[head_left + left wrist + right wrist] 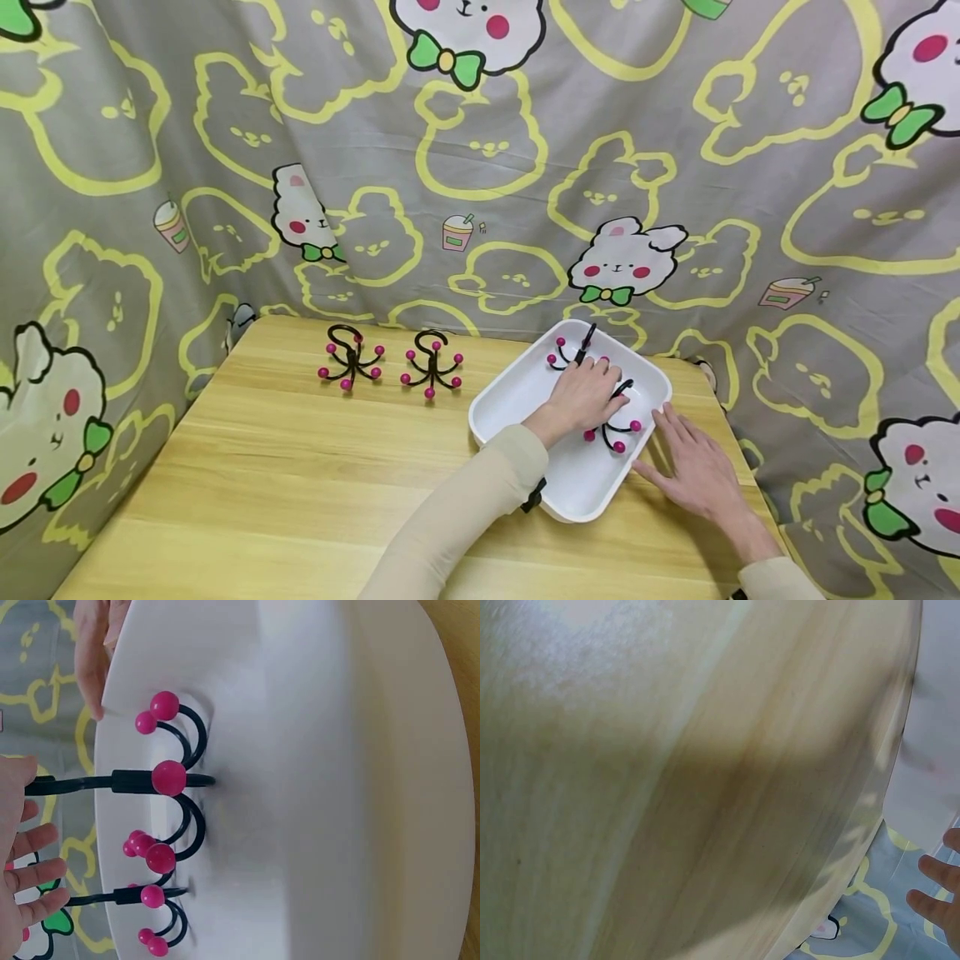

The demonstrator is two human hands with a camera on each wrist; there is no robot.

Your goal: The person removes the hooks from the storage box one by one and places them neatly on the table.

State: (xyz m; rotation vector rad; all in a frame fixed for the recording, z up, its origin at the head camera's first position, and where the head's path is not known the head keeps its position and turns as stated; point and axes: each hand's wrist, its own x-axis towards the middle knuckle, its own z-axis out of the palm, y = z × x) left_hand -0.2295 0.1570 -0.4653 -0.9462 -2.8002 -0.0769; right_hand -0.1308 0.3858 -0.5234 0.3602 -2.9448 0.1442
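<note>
Well, the smooth white tray (506,396) with round corners sits by the far edge of the wooden table (262,467), on the right. Bare wood spreads to its left and near side. Inside, the left hand (587,396) has its fingers apart by the near black hook (131,781), with round pink balls. The right hand's (693,467) straight fingers touch the tray's right edge.

1. The left sleeve (457,512), lower middle of the head view, was long, plain and cream-beige, ending at the wrist.
2. The right sleeve (780,579), lower right corner, matched that colour.
3. A small black piece (533,497), its details unclear, showed under the left cuff.
4. The left hand (581,396) and right hand (697,468) were bare.
</note>
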